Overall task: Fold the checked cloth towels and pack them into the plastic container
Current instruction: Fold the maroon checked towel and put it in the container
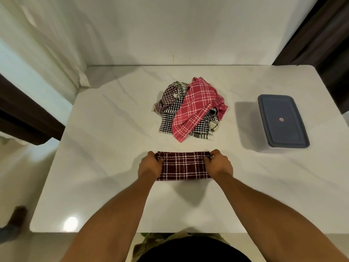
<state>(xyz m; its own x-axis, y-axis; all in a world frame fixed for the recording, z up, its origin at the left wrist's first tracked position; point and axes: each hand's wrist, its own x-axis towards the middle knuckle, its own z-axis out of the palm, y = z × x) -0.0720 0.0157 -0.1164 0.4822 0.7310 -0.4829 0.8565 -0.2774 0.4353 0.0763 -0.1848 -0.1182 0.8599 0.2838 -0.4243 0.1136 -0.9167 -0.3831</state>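
Maroon checked towel with thin white lines, folded into a flat strip, lies near the front middle of the white marble-look table. Both hands are on it, one at each short end. The left hand grips the left end, fingers curled round the far corner and thumb on top of the cloth. The right hand does the same on the right end, so each hand is closed on the fabric, not just resting flat. The strip looks stretched fairly taut between them, with its long edges running left to right.

Further back, around the middle of the table, is a loose heap of unfolded towels. A pink checked towel is draped on top and runs diagonally. Black-and-white checked towels stick out underneath it, and a dark red small-check towel is bunched at the back left of the heap. The heap is well apart from the towel being held.

Off to the right stands the plastic container, clear-sided, with its blue-grey lid on. It's shut, so I can't tell what's inside. It doesn't touch the heap or either hand.

Dark brown curtains hang at the right and left edges, and a pale wall sits behind the table.
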